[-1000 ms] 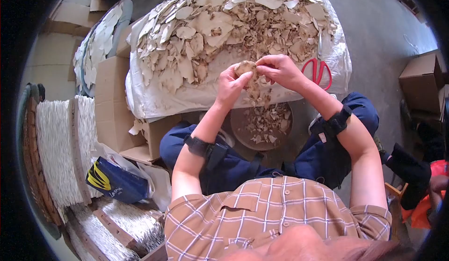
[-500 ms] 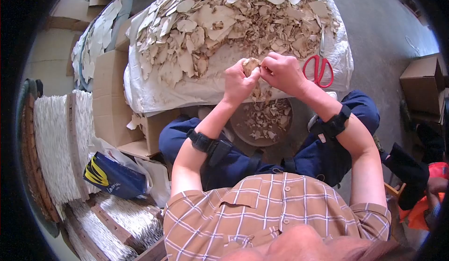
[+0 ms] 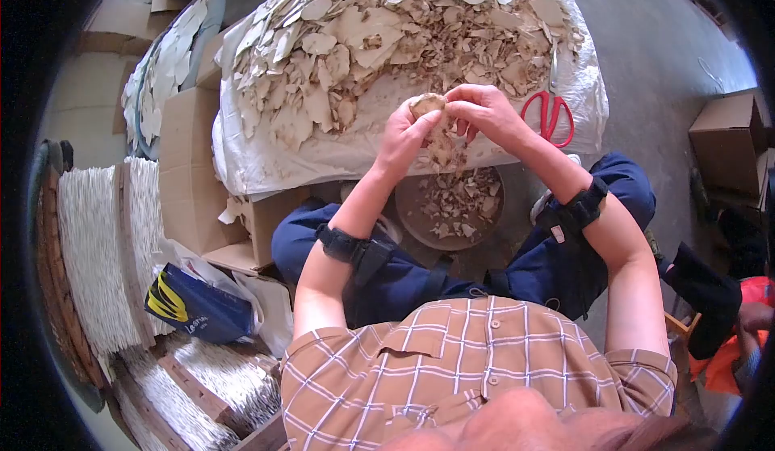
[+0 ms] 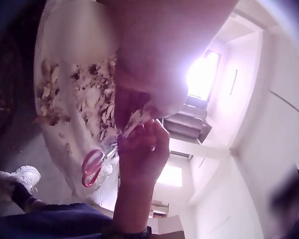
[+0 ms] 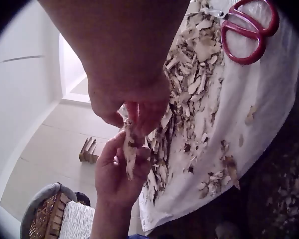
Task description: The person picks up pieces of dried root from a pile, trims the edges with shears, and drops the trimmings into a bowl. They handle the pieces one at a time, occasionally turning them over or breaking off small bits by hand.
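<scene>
My left hand (image 3: 397, 142) holds a thin, pale, brown-stained dried piece (image 3: 428, 104) above the front of the covered table, thumb lying over its near side. At the right edge of this piece, my right hand (image 3: 489, 117) pinches with thumb and forefinger, its other fingers loosely curled. Seen from the right wrist, the piece (image 5: 130, 157) stands edge-on between the two hands, ragged along its border. Red-handled scissors (image 3: 551, 96) lie on the white cloth right of my right hand. Beyond the hands spreads a heap of similar pale flat pieces (image 3: 355, 39) and small brownish scraps (image 3: 452, 47).
A round basin (image 3: 412, 221) with scraps stands below the table edge, between the knees. On the left are a cardboard box (image 3: 190, 176), a blue bag (image 3: 202, 306) and stacked white sheets (image 3: 93, 241). Another person's arm (image 3: 755, 318) shows at far right.
Both hands stay at the piece and shift slightly. The right hand's fingers were more tightly curled half a second ago and are now looser. The piece shows more of its flat face now.
</scene>
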Demonstrator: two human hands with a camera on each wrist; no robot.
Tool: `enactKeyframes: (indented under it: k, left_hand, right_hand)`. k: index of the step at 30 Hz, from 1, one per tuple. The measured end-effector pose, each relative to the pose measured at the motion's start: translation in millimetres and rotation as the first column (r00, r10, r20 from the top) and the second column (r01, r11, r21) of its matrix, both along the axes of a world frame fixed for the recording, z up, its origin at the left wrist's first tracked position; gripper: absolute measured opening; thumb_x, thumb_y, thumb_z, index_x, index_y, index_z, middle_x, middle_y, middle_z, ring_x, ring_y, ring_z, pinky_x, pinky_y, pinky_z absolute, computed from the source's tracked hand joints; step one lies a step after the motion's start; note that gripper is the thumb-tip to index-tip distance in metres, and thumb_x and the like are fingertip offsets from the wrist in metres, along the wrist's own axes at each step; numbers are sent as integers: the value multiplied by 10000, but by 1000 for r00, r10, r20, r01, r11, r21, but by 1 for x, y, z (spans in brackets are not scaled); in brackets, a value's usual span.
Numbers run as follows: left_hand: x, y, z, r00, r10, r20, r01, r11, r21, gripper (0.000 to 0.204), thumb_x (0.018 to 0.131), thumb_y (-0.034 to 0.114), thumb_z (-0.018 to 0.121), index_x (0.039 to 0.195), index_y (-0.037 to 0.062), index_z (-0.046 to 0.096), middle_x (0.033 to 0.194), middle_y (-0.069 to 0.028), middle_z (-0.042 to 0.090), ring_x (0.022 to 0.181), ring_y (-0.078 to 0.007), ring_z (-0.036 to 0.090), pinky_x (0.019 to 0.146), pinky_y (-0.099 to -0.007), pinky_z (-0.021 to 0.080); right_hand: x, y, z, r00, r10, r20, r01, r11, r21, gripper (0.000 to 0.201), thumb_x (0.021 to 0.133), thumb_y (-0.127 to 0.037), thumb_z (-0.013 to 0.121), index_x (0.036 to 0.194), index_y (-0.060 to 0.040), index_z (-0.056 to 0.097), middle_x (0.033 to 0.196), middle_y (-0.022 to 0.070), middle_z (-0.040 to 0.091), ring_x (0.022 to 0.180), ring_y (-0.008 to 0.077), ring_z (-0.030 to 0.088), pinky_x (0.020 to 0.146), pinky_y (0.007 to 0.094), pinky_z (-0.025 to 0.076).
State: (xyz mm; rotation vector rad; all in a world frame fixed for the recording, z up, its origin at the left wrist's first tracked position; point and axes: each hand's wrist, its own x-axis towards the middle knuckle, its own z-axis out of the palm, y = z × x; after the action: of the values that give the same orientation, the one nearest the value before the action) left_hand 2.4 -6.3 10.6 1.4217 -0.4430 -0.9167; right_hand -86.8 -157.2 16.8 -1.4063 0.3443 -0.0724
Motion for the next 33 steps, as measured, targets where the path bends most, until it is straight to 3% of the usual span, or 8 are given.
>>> enactKeyframes:
  k: [6,8,13,15,16,18,21,33]
  left_hand:
    - [-5,-4,-12,974,44,223,-18,993,-117,206,846,165,543,1000,29,524,817,6,586,661,-83,544,588,-233,461]
    - [-8,-3,-12,890,45,454,-62,998,21,202,817,157,560,958,15,536,764,-34,598,669,-98,560,601,-262,469]
    - [-13,-8,-5,847,-41,530,-74,978,194,188,844,121,530,993,8,519,822,-22,587,726,-68,537,635,-230,450]
    - [-8,-9,-18,915,59,398,-62,998,-6,196,843,120,527,1007,14,508,842,-25,582,711,-76,541,634,-232,457]
    - [-6,-9,-18,915,60,398,-62,998,-8,196,843,120,527,1007,14,508,842,-25,582,711,-76,541,634,-232,457]
    - [-2,-6,-15,991,119,-59,-122,992,-45,207,839,108,526,1023,20,496,867,-27,578,738,-84,547,661,-238,464]
    - [-4,-3,-7,992,102,-79,-109,989,-95,194,834,92,522,1016,26,502,858,-3,559,714,-61,529,611,-217,463]
    - [-4,2,-4,983,-125,136,131,991,-40,209,882,154,517,1034,10,522,891,-24,597,775,-79,552,654,-218,456]
  right_hand:
    - [-1,-1,0,999,37,25,-28,953,-302,197,765,-176,599,823,13,606,660,54,582,547,127,570,478,273,470]
    - [-1,4,-2,956,21,294,229,576,-785,185,728,-183,610,728,1,590,660,104,579,571,223,585,494,319,472]
    - [-1,10,-4,954,100,282,247,267,-931,194,686,-191,607,716,-4,563,669,143,568,572,282,564,504,340,468]
    - [1,4,-4,958,29,285,212,595,-775,174,728,-172,573,755,-1,554,678,102,575,537,219,561,460,302,464]
    - [0,2,-2,958,30,285,212,594,-776,174,728,-172,573,755,-1,554,678,102,575,537,219,561,460,302,464]
    - [-1,-3,3,999,23,32,-22,999,-48,164,773,-172,535,755,-10,557,688,53,568,524,137,550,412,256,445]
    - [-1,-8,6,999,-42,-35,49,972,229,185,804,-187,515,754,-14,558,692,28,553,536,86,539,385,221,430]
    - [-3,-6,11,996,75,-38,-80,989,-128,219,806,-217,606,853,-9,650,574,-13,538,480,42,471,421,208,396]
